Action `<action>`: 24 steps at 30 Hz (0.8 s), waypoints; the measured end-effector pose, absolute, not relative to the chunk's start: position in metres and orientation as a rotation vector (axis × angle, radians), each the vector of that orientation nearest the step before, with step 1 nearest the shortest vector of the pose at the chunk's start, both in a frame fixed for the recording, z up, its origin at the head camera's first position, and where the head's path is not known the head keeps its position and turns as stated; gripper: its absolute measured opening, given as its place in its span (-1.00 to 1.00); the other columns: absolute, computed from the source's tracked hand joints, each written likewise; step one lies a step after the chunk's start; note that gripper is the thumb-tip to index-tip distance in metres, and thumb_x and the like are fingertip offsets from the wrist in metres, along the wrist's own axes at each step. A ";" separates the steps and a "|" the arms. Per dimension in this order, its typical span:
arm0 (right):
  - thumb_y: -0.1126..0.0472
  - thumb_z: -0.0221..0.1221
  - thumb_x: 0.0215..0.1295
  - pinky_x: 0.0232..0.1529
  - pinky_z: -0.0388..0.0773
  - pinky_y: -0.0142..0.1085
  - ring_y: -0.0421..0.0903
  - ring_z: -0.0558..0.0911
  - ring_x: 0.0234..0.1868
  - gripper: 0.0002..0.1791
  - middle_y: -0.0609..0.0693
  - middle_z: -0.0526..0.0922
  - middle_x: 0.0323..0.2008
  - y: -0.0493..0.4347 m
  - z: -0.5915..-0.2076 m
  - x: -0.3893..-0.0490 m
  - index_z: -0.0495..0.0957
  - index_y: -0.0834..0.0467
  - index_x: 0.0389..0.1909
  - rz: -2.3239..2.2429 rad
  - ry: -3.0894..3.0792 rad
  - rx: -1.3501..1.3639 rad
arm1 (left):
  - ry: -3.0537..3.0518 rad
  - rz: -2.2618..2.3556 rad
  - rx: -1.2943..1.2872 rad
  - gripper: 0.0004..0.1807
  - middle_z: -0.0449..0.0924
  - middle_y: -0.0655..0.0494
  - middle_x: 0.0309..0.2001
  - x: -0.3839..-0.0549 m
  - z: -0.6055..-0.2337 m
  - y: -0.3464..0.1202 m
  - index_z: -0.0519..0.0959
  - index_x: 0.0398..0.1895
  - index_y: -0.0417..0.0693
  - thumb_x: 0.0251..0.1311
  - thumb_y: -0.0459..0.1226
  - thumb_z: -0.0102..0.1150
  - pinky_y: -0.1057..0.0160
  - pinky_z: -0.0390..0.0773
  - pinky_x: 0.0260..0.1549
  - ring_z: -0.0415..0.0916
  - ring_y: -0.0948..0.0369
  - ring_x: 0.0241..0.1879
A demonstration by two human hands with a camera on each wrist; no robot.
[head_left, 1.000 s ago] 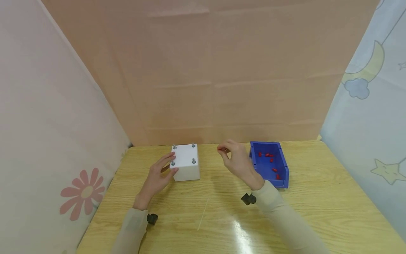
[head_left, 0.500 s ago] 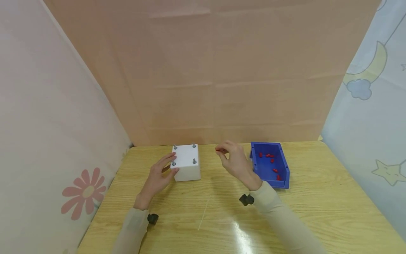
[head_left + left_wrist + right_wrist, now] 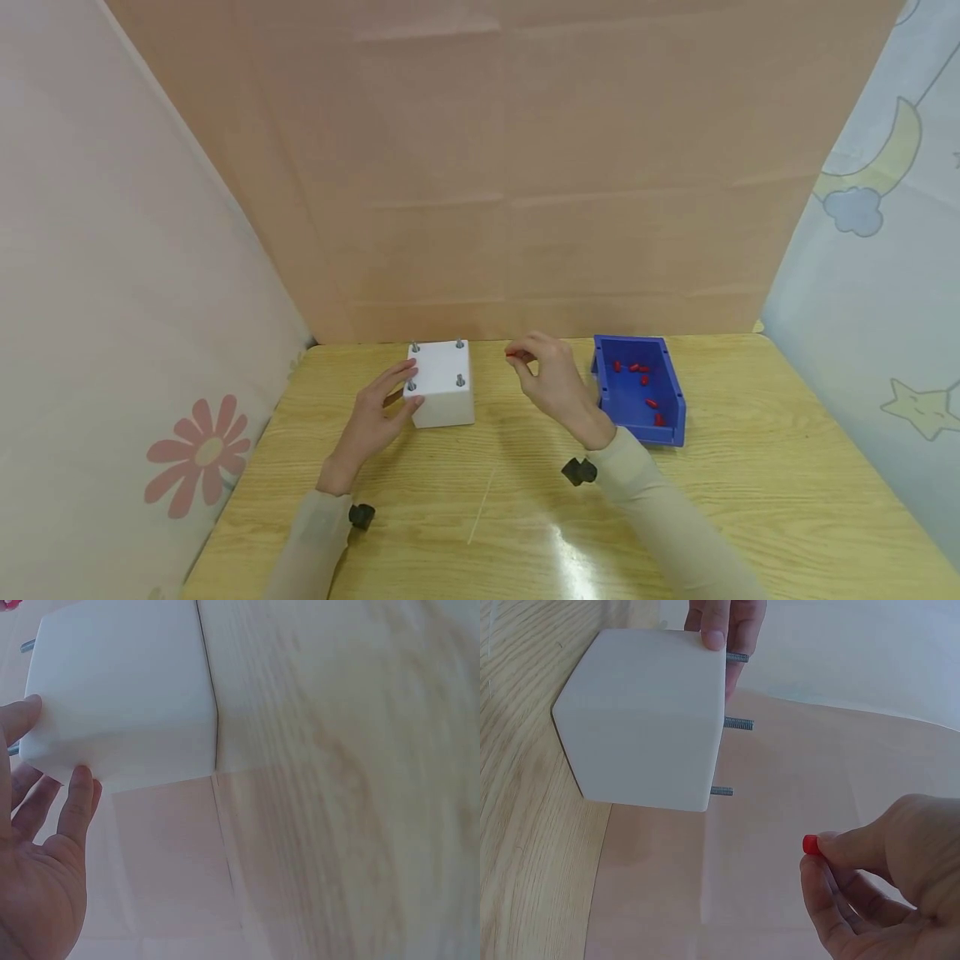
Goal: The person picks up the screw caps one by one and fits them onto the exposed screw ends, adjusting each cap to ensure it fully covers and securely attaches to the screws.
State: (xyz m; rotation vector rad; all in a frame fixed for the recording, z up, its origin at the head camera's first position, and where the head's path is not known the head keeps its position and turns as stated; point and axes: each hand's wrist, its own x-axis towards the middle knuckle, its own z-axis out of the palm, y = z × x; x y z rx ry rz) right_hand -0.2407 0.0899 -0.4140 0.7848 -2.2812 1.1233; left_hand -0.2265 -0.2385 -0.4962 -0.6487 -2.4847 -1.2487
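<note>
A white block (image 3: 444, 410) stands on the table, with threaded metal studs (image 3: 739, 724) sticking up at the corners of its top. My left hand (image 3: 372, 418) holds the block at its left side; in the left wrist view the thumb presses one face and the fingers lie along the adjoining one. To the right of the block and above the table, my right hand (image 3: 553, 382) pinches a small red cap (image 3: 810, 844) between thumb and fingertips. The cap is apart from the studs. In the head view the fingers hide most of it.
A blue bin (image 3: 630, 392) with several red caps (image 3: 651, 403) in it stands to the right, just beyond my right hand. The wooden table (image 3: 780, 467) ends at a brown backdrop (image 3: 480, 250), and patterned cloth hangs at both sides.
My right hand has moved slightly left toward the white block, still pinching the red cap. The left hand keeps its place on the block.
</note>
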 end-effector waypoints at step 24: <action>0.52 0.37 0.31 -0.20 0.83 -0.08 0.04 0.78 -0.27 -0.90 0.16 0.77 -0.26 0.079 -0.414 -0.241 0.76 0.31 -0.22 1.160 -2.271 0.823 | -2.492 -1.264 -0.635 -0.46 0.44 0.00 0.54 -0.227 -0.495 -0.237 0.56 0.42 -0.12 0.42 -0.25 0.40 -0.07 0.70 0.17 0.46 -0.16 0.47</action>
